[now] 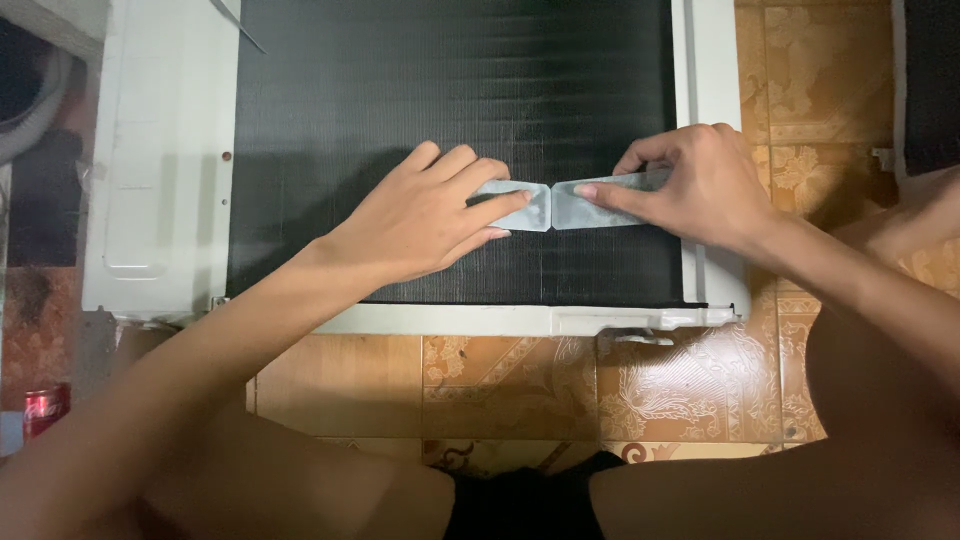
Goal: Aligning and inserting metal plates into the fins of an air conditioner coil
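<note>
**Two grey strips pressed end to end on a dark finned panel**

A pale grey strip (522, 205) is pinned flat under the extended fingers of the left hand (425, 215); the fingers are laid nearly straight, not curled around it. A second grey strip (600, 205) is held down by the right hand (700, 185), its index finger stretched along the piece and the other fingers bent over its far end. The two strips are set touching, end to end, near the middle of the black finned panel (450, 80). The panel is framed by a white casing (165, 170); the casing is laid on a patterned tiled floor (500, 375). A red can (45, 408) is seen at the left edge, well apart from the hands.
</note>
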